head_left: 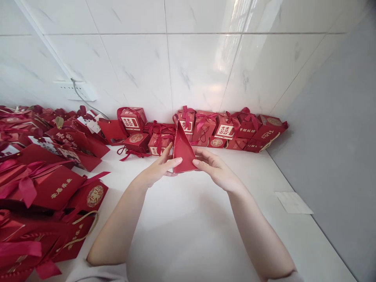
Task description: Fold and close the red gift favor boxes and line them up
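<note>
Between my two hands is a red gift box (pixel 183 152) with a pointed, triangular face turned toward me. My left hand (pixel 158 164) grips its left side, thumb on the front and fingers behind. On the opposite side, my right hand (pixel 214 166) holds the box with the thumb at its edge and the fingers bent behind. The box is raised above the white table (pixel 176 227), in front of a row of finished-looking red boxes. A small box with a ribbon bow (pixel 160 144) stands just behind my left hand.
Red gift boxes with ribbons (pixel 226 127) line the tiled wall (pixel 199 70). Many red boxes and bags (pixel 55 188) crowd the left side, some with rope handles. A wall socket (pixel 75 91) has a grey cable. A white paper (pixel 293 203) lies by the grey panel (pixel 331 137).
</note>
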A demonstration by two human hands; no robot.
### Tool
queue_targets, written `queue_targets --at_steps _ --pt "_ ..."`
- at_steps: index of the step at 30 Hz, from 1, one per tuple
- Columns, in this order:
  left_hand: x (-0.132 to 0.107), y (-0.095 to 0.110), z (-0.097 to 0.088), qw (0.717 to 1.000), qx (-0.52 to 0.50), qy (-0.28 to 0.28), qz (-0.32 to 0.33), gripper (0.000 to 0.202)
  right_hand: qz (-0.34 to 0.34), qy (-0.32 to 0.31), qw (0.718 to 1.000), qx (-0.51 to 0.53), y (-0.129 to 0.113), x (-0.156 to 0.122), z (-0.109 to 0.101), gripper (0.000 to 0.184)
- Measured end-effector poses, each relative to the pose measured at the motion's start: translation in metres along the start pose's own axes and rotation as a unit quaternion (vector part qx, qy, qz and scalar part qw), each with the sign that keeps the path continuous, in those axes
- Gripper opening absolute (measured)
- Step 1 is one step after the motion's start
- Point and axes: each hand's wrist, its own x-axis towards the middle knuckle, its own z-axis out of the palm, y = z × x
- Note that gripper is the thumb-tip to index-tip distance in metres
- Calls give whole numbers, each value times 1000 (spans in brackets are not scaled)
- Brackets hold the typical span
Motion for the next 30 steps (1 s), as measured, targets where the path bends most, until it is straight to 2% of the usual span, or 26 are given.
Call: queue_targets --at_steps 3,11,15,17,20,25,30 --pt "-2 0 -2 1000 1 -16 3 67 2 -7 1000 -22 0 -2 -1 38" --pt "-5 -1 -3 1000 2 -14 7 61 5 -13 999 -43 -1 -4 -1 39" --pt "-1 -4 -4 999 -37 -9 -12 60 -6 -9 999 -50 -2 -4 0 40" --pt "1 -2 -3 995 -94 -15 -26 60 -28 4 997 -71 -2 -4 2 41" --pt "3 3 2 972 -227 -43 -33 68 -81 54 984 -150 -2 -3 5 46" --pt "4 3 19 916 -390 -88 -27 73 -177 131 937 -272 1 -1 10 47" --pt "4 -3 31 882 -453 -111 -64 65 -207 130 921 -303 1 -1 14 48"
